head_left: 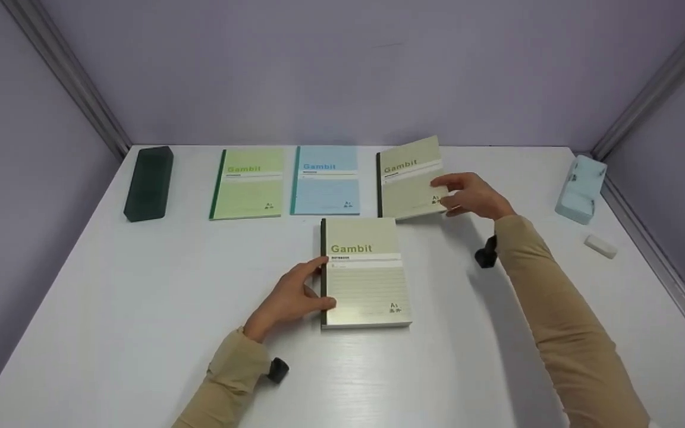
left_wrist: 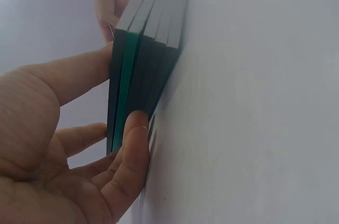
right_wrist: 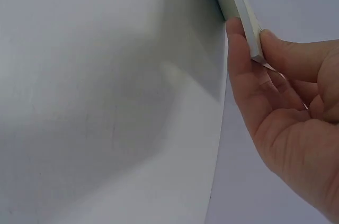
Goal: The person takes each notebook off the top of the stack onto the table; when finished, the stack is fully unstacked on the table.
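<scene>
A stack of notebooks (head_left: 366,291) with a beige "Gambit" cover on top lies in the middle of the table. In the left wrist view its spines (left_wrist: 127,70) show several layers, one green among darker ones. My left hand (head_left: 292,297) holds the stack at its spine side, thumb on the cover and fingers at the spine. Farther back, my right hand (head_left: 470,195) pinches the free edge of another beige notebook (head_left: 411,184). That edge is raised, while the dark spine side stays low at the left. In the right wrist view, thumb and fingers grip the notebook's corner (right_wrist: 254,49).
A green notebook (head_left: 247,187) and a blue notebook (head_left: 326,184) lie side by side along the back. At the back left stands a dark green box (head_left: 149,184). A pale blue case (head_left: 581,190) and a white eraser (head_left: 600,246) lie at the right.
</scene>
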A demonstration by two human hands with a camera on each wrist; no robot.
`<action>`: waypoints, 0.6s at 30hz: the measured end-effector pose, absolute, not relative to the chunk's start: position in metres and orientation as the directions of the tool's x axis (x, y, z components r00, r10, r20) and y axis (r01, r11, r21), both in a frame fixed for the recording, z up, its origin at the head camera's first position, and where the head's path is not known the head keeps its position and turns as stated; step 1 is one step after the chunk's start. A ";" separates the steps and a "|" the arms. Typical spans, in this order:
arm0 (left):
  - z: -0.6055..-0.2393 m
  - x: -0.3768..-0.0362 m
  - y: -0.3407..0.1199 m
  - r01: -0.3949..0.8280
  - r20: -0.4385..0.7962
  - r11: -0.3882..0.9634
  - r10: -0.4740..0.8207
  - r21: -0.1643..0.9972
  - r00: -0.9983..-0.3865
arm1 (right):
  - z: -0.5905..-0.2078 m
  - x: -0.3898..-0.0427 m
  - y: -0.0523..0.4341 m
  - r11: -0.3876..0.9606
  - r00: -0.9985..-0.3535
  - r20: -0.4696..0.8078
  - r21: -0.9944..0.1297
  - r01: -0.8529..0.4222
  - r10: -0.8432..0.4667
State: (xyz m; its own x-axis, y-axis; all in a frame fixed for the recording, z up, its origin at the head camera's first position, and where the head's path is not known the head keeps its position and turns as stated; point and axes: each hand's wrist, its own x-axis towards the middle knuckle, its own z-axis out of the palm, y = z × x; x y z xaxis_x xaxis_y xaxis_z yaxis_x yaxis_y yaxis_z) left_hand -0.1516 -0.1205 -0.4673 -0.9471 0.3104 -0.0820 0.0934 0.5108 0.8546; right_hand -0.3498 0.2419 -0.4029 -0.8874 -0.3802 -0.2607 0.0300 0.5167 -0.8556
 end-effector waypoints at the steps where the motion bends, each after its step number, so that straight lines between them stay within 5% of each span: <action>1: -0.467 -0.152 -0.121 0.092 -0.084 0.512 0.309 0.854 -0.947 | -0.405 -0.350 0.241 0.515 -0.886 -0.265 -0.857 0.035 -0.381; 18: -0.466 -0.151 -0.120 0.071 -0.106 0.519 0.303 0.852 -0.947 | -0.428 -0.352 0.225 0.545 -0.944 -0.282 -0.825 0.147 -0.173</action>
